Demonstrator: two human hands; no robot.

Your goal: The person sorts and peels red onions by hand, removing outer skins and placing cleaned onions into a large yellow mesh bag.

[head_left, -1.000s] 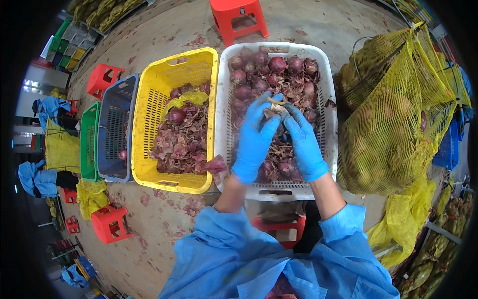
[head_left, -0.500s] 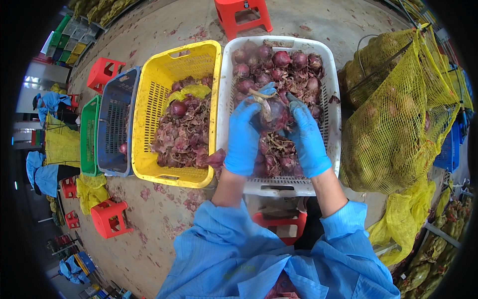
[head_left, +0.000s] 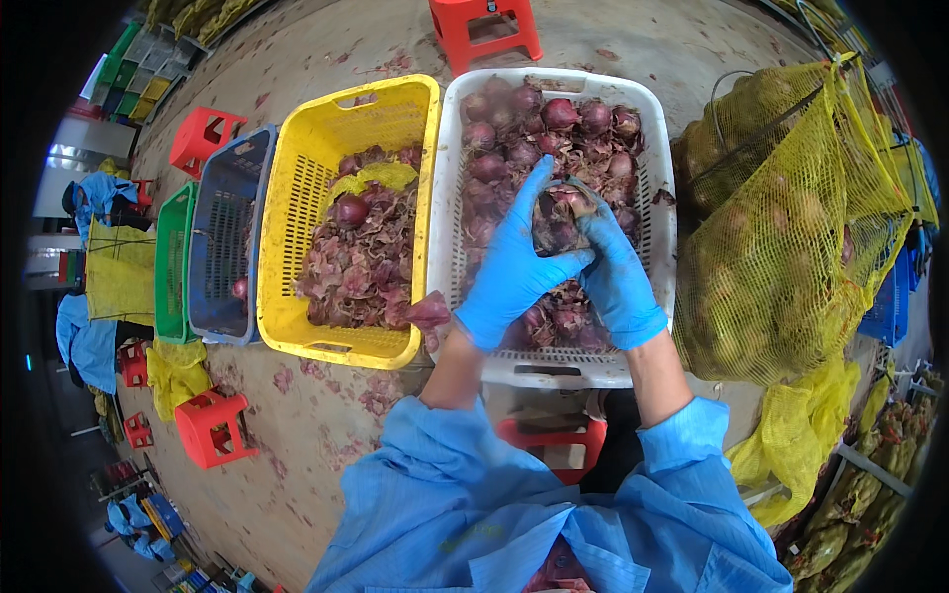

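My left hand [head_left: 514,262], in a blue glove, cups a red onion [head_left: 557,229] above the white basket [head_left: 660,128]. Its index finger points away from me and its thumb reaches across the near side of the onion. Also gloved in blue, my right hand [head_left: 615,272] grips the same onion from the right, with fingertips on its top. The fingers under the onion are hidden. Many red onions [head_left: 560,115] with loose dry skins fill the basket below.
Left of the white basket stands a yellow basket [head_left: 269,287] of onion skins, then a blue basket [head_left: 219,222] and a green one [head_left: 170,262]. On the right bulges a yellow mesh sack [head_left: 771,267]. Red stools [head_left: 484,35] stand around; people in blue work at far left.
The onion has turned in my hands, and its pale dry top no longer shows. My left index finger has stretched out, and my right fingers have moved over the onion's top.
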